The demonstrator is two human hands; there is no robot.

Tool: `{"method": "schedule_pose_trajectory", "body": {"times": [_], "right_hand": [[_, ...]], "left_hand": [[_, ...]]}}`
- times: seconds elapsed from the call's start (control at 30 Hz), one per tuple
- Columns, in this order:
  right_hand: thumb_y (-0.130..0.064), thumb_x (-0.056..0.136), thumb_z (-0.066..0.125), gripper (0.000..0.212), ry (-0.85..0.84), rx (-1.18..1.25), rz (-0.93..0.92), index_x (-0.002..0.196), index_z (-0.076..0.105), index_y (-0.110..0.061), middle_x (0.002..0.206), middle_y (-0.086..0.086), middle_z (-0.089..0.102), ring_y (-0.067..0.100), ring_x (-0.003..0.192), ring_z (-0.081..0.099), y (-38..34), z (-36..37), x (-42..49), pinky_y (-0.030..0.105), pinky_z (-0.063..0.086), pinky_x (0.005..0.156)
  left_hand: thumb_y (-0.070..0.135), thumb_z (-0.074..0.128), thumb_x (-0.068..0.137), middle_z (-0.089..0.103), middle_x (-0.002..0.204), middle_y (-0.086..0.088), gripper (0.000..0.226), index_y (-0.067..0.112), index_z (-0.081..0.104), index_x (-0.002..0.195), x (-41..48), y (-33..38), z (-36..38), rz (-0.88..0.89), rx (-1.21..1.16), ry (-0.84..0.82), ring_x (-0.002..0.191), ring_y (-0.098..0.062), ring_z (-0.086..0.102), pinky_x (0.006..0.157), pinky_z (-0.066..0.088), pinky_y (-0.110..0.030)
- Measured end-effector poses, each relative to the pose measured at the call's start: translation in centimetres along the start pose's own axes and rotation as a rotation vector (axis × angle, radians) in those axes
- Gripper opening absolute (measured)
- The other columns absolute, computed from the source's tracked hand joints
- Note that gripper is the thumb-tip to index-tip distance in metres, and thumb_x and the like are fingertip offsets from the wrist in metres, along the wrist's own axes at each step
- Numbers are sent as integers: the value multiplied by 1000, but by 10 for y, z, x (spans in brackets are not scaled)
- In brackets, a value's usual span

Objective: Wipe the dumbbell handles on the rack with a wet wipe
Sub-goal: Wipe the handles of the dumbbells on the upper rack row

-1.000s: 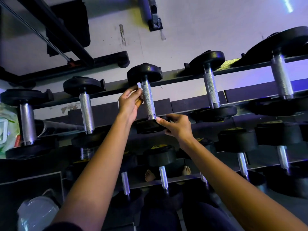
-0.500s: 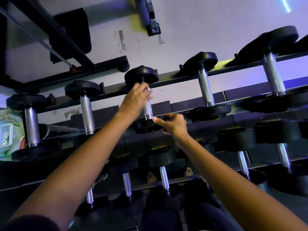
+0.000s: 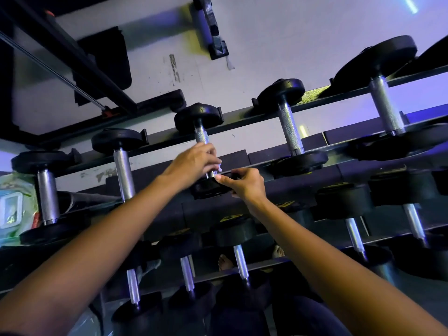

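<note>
The left hand (image 3: 194, 163), we find, grips the wet wipe (image 3: 220, 169) round the dumbbell handle (image 3: 201, 137), axis twelve-to-six, bare length at twelve o'clock; right hand (image 3: 244, 184) grips the near head (image 3: 208, 189).

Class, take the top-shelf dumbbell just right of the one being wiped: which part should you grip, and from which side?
Probably the knurled steel handle, mid-length, from above with fingers wrapped across it: it lies bare between two wide black heads, which rest on the rack's rails.
</note>
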State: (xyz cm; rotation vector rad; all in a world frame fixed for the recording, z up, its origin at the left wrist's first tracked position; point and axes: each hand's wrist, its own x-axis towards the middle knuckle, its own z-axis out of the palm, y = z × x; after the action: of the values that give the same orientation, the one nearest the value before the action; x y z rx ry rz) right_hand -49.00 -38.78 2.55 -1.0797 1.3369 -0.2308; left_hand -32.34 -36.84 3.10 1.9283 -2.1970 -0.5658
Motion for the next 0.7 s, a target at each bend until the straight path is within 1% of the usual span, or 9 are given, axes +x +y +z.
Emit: {"method": "schedule_pose_trajectory", "body": {"times": [0.03, 0.1, 0.2, 0.33, 0.43, 0.5, 0.53, 0.6, 0.7], "right_hand": [[-35, 67, 83, 35, 0, 2, 6, 87, 64, -14, 71, -9, 61, 18, 74, 63, 0, 0, 0, 45, 56, 79], [-37, 65, 83, 48, 9, 1, 15, 100, 66, -8, 75, -8, 62, 21, 75, 65, -1, 0, 1, 45, 57, 78], [-38, 64, 82, 60, 21, -11, 13, 111, 64, -4, 82, -3, 65, 23, 78, 67, 0, 2, 3, 44, 58, 77], [-37, 65, 82, 53, 15, -20, 5, 103, 68, -5, 81, -3, 66, 23, 80, 69, 2, 3, 4, 45, 58, 75], [-39, 63, 83, 62, 33, 5, 18, 111, 66, -4, 81, -4, 65, 17, 71, 63, 3, 4, 6, 44, 58, 76], [-38, 63, 83, 65, 31, 15, 16, 114, 65, -2, 83, -2, 65, 16, 71, 62, 4, 4, 6, 43, 58, 76], [-37, 64, 83, 64, 28, 18, 15, 115, 64, -2, 85, -1, 65, 16, 72, 62, 3, 4, 6, 43, 58, 76], [-36, 64, 82, 62, 23, 23, 18, 112, 65, -1, 84, -1, 65, 18, 74, 63, 3, 2, 5, 44, 58, 77], [-37, 63, 83, 62, 26, 19, 22, 111, 65, -2, 85, -1, 65, 22, 77, 65, 2, 2, 4, 45, 58, 77]], "left_hand": [[20, 64, 85, 58, 99, -8, 21, 8, 72, 100, 8, -6, -3, -38, 3, 31, 95, -23, 51, 80, 44, -32], [15, 64, 85, 59, 102, -10, 21, 6, 71, 102, 23, -14, -8, -176, -42, 151, 95, -27, 50, 82, 37, -25], [10, 67, 82, 62, 101, -8, 16, 6, 72, 97, 11, -6, 0, -340, -199, 356, 92, -23, 56, 82, 43, -28], [8, 72, 77, 60, 90, 4, 11, 10, 73, 87, -29, 20, 22, -429, -420, 360, 80, -7, 56, 75, 42, -8], [1, 73, 73, 59, 80, 8, 13, 11, 70, 82, 0, 5, 13, -659, -730, 587, 68, 4, 56, 65, 45, -13], [3, 72, 74, 63, 75, 8, 12, 13, 67, 78, 14, -5, 7, -758, -903, 701, 62, 6, 56, 63, 45, -18], [5, 72, 74, 64, 75, 7, 12, 14, 66, 77, 13, -5, 10, -806, -958, 699, 62, 5, 56, 61, 46, -18], [3, 73, 75, 66, 74, 5, 15, 17, 65, 77, -5, 5, 20, -876, -1024, 608, 58, 3, 57, 59, 48, -17], [-2, 68, 78, 67, 67, 6, 17, 14, 63, 75, -22, 13, 21, -933, -1160, 502, 57, 1, 61, 57, 52, -15]]}}
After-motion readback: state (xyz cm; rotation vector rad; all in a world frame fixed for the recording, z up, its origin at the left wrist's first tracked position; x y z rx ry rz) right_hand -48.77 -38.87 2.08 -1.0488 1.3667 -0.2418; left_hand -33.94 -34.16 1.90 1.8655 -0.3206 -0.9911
